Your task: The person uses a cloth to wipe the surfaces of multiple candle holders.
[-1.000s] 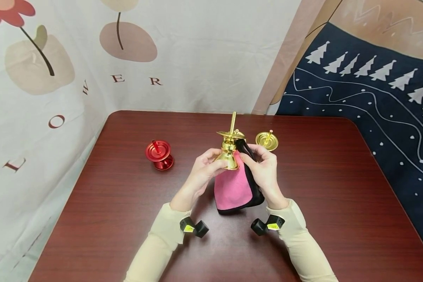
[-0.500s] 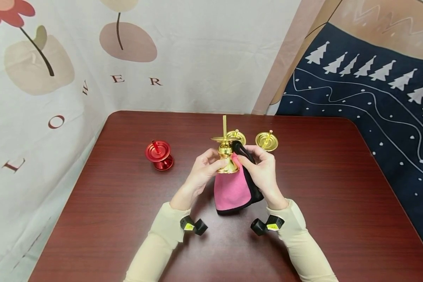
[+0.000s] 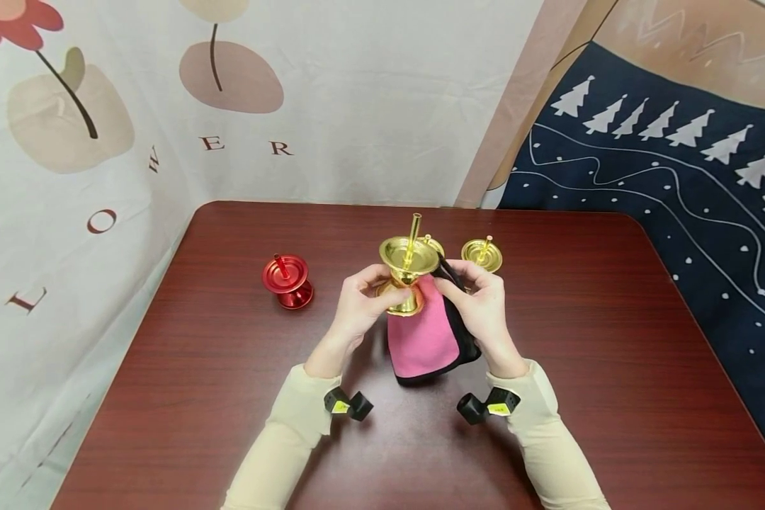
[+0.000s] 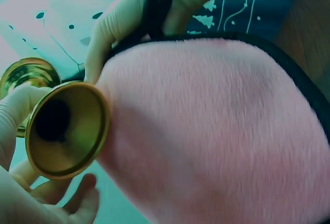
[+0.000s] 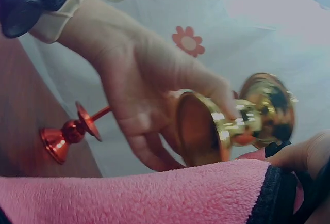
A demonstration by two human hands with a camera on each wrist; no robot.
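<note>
L hand: at [image 3: 360, 303] grip closed on gold candlestick [image 3: 410, 256], thumb at its waist, held up off table [image 3: 166, 425], spike up, dish tipped to near side.
R hand: at [image 3: 481, 306] grip pinching pink cloth [image 3: 423, 343] w/ black trim, by its far edge; cloth hangs btwn hands, right up by the candlestick; contact hard to tell.
Far gold pair: one [image 3: 435, 246] just beyond held pc, partly hidden; other [image 3: 482, 255] to its R, both on table.
Red candlestick: [image 3: 287, 275] upright on table, L of L hand, well apart.
</note>
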